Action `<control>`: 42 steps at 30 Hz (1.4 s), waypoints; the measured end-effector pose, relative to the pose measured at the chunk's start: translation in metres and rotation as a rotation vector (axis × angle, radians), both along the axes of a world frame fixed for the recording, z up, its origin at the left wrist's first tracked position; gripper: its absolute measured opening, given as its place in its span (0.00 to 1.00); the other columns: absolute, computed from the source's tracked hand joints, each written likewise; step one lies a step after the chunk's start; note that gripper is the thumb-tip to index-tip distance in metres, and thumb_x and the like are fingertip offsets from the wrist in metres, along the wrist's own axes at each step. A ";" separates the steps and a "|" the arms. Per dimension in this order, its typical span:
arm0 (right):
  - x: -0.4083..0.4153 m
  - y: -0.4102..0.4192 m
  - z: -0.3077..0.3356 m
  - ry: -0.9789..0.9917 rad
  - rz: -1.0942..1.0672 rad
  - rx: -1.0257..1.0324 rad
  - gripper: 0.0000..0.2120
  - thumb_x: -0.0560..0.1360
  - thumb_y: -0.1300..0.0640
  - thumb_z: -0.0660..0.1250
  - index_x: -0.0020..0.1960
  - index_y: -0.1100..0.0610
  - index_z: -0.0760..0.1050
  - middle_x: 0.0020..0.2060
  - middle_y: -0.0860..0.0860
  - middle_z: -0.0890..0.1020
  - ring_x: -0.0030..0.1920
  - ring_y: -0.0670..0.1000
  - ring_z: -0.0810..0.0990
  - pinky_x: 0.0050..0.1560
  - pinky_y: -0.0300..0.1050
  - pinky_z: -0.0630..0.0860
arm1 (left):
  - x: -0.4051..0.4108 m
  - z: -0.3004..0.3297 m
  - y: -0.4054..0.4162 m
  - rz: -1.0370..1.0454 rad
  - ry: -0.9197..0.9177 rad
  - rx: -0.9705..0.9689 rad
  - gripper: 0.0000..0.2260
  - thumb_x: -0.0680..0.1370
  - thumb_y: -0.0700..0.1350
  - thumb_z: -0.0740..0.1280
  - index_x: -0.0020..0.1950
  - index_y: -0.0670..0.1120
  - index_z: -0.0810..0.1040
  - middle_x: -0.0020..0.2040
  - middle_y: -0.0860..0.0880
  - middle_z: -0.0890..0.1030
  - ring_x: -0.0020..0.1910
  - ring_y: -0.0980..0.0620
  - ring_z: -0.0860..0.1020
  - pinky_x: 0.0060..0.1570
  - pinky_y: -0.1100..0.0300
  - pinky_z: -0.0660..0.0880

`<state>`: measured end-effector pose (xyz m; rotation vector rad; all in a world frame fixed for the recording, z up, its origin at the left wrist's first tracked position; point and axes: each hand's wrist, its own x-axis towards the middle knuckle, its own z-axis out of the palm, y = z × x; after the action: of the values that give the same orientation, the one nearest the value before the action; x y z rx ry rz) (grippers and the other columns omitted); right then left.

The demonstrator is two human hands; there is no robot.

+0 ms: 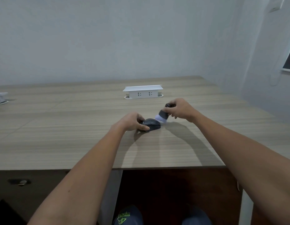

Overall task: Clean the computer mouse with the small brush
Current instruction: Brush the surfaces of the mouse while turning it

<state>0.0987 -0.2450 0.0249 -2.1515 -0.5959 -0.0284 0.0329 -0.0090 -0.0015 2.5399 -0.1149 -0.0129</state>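
A dark computer mouse [152,124] lies on the wooden desk [76,135] near its middle. My left hand [133,121] grips the mouse from the left, thumb on the near side and fingers on the far side. My right hand [180,109] holds a small brush [162,115] with a dark handle and white bristles. The brush tilts down to the left, and its blurred bristles meet the right end of the mouse.
A white pop-up socket box [142,92] stands on the desk behind the hands. Another white fitting [0,98] sits at the far left edge. The wall is close behind the desk, and the desk's front edge runs just under my forearms.
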 end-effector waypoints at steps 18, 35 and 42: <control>-0.003 -0.001 -0.004 -0.086 -0.031 -0.060 0.11 0.74 0.56 0.72 0.42 0.65 0.82 0.30 0.52 0.79 0.27 0.47 0.72 0.29 0.40 0.71 | 0.000 -0.005 -0.003 0.043 -0.048 -0.012 0.13 0.69 0.52 0.77 0.47 0.45 0.86 0.35 0.48 0.81 0.33 0.54 0.73 0.33 0.61 0.66; -0.003 0.012 -0.004 -0.116 -0.089 -0.160 0.11 0.72 0.58 0.70 0.39 0.68 0.80 0.31 0.60 0.79 0.32 0.51 0.73 0.31 0.42 0.66 | 0.002 -0.008 -0.002 0.060 -0.051 -0.023 0.14 0.68 0.54 0.78 0.44 0.45 0.86 0.35 0.47 0.81 0.33 0.52 0.73 0.36 0.58 0.66; -0.004 0.018 -0.002 -0.059 -0.097 -0.164 0.11 0.70 0.60 0.70 0.36 0.68 0.78 0.29 0.56 0.76 0.31 0.52 0.72 0.30 0.42 0.68 | 0.002 -0.011 -0.002 0.067 -0.066 -0.033 0.14 0.68 0.54 0.78 0.45 0.45 0.86 0.35 0.48 0.82 0.34 0.52 0.74 0.36 0.58 0.67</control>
<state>0.0944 -0.2267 0.0224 -2.3447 -0.5437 -0.0997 0.0345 -0.0109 -0.0126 2.5100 -0.0553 0.0978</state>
